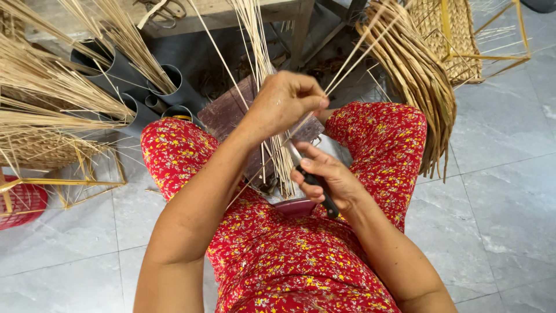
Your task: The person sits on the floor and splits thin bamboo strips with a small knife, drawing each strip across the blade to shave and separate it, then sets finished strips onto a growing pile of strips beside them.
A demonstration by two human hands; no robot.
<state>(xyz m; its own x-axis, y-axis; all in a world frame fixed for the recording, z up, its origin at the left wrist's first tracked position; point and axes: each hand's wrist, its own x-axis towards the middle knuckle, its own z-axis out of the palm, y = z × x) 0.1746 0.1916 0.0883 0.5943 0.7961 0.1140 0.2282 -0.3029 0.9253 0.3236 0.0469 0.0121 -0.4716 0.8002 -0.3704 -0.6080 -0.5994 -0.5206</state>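
Reed strips (272,148), pale and thin, stood bunched between the knees above a dark wooden block (229,113), with the left hand (284,104) pinched shut on their upper lengths. Right hand (324,177) had its fingers wrapped tight round a black-handled knife (315,182), blade laid against the strips. Work judged partway: a curved sheaf of strips (423,87) and a woven basket (454,35) lay at right, while loose stalks in grey tubes (124,81) remained uncut at left.

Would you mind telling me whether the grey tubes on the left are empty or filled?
Filled, mostly: the grey tubes stand with bundles of straw strips fanning from their mouths; one small tube looks empty.
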